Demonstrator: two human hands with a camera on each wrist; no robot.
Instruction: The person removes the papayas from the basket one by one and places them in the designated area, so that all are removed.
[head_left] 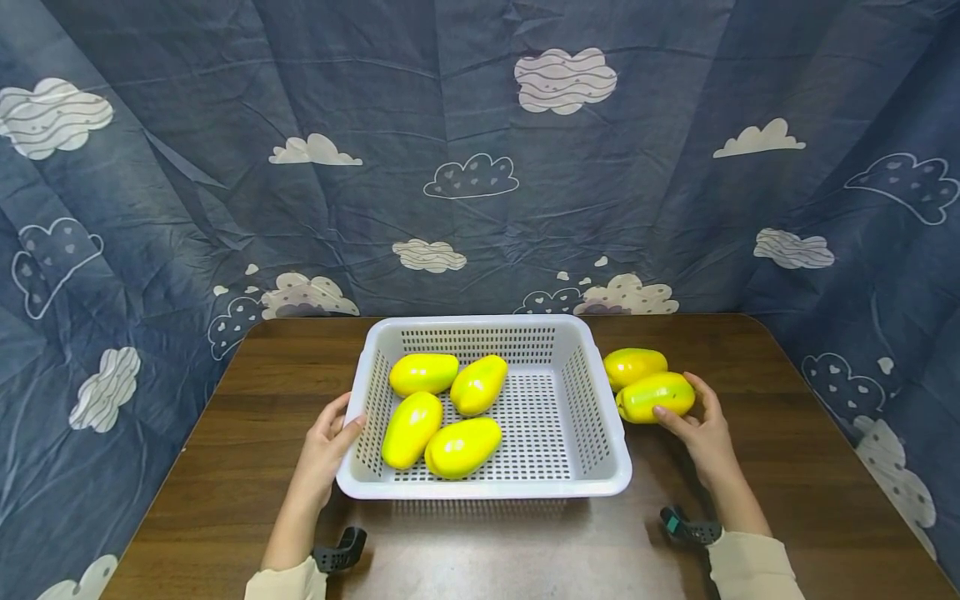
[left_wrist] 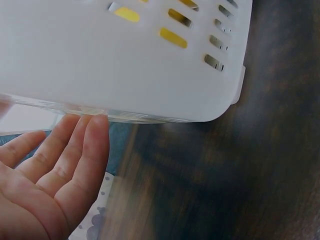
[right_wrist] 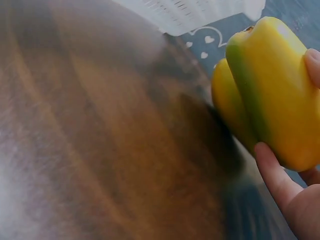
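A white plastic basket (head_left: 480, 490) with slotted walls stands on the table, holding several yellow papayas (head_left: 463, 448) in its left half. My left hand (head_left: 330, 433) holds the basket's left rim, thumb over the edge and fingers along the outside; in the left wrist view the fingertips (left_wrist: 97, 125) meet the rim. To the right of the basket, my right hand (head_left: 701, 425) grips a yellow papaya (head_left: 656, 397) with a green streak, thumb on the near side and fingers on the far side. Another papaya (head_left: 633, 365) lies right behind it, partly covered.
The brown wooden table (head_left: 247, 467) ends at a blue cloth (head_left: 480, 233) printed with white clouds, hanging behind and at both sides. Dark bands (head_left: 341, 550) are on both wrists. The basket's right wall stands between the held papaya and the basket's inside.
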